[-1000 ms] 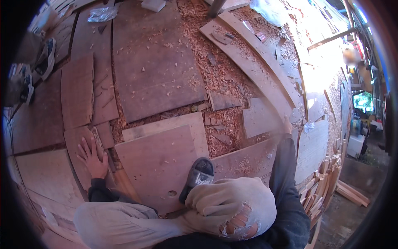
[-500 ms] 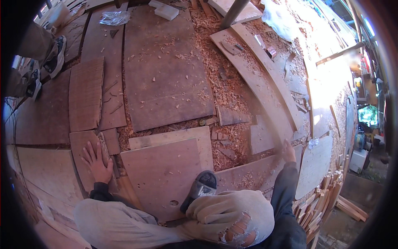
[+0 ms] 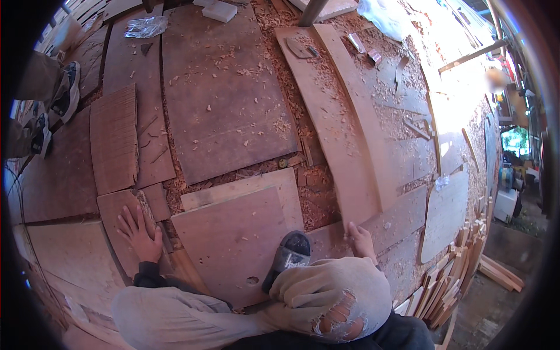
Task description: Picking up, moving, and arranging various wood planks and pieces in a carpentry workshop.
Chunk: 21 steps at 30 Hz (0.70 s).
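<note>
My left hand lies flat, fingers spread, on a reddish-brown board piece with a rough edge. On the right, my right hand is closed at the near end of a long pale wooden plank; its thumb and fingers meet at the plank's end corner. A narrower plank lies along the right side of the long one. Wood shavings and a small brown scrap rest on the long plank's far end. Between my hands, my sandalled foot stands on a square plywood sheet.
Large brown boards cover the floor, with shavings in the gaps. A post stands at the planks' far end. Another person's shoes are at the far left. Stacked wood strips and a pale board lie to the right.
The near end of the long plank has swung left and toward me, my right hand moving with it; the narrower plank has shifted too. My left hand has stayed on its board.
</note>
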Motion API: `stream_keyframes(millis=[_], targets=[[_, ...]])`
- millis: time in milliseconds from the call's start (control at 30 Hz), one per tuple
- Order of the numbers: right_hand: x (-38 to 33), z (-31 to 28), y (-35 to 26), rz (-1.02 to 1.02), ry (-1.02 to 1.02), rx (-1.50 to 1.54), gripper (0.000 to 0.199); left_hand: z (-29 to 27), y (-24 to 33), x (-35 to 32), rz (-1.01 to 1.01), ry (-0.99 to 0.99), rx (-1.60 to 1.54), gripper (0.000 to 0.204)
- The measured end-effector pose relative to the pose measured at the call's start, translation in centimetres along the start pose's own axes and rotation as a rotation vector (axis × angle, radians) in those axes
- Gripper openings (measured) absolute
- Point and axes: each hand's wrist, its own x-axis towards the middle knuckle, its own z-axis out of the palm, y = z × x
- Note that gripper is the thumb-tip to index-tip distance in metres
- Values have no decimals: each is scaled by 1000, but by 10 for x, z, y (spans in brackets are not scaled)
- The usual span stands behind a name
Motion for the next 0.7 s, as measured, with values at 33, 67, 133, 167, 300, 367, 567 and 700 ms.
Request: stream_keyframes(millis=[33, 67, 133, 167, 300, 367, 567, 700], targets=[[-11, 1, -4, -22, -64, -76, 34, 1, -1, -1, -19, -9, 6, 80], [-12, -1, -15, -248, 81, -435, 34, 2, -1, -1, -30, -23, 10, 79], [-12, -18, -38, -435, 373, -721, 35, 4, -2, -2, -2, -26, -7, 79], [-3, -34, -59, -577, 441, -974, 34, 6, -2, -3, -8, 2, -29, 79], [69, -36, -105, -1068, 537, -1006, 69, 11, -2, -3, 26, 32, -25, 79], [94, -16, -109, -927, 371, -991, 87, 12, -3, -3, 4, 52, -39, 78], [93, 29, -95, -910, 669, -926, 95, 14, -4, -4, 8, 73, -55, 78], [86, 41, -84, -861, 659, -936, 95, 15, -6, -5, 26, 61, -59, 78]])
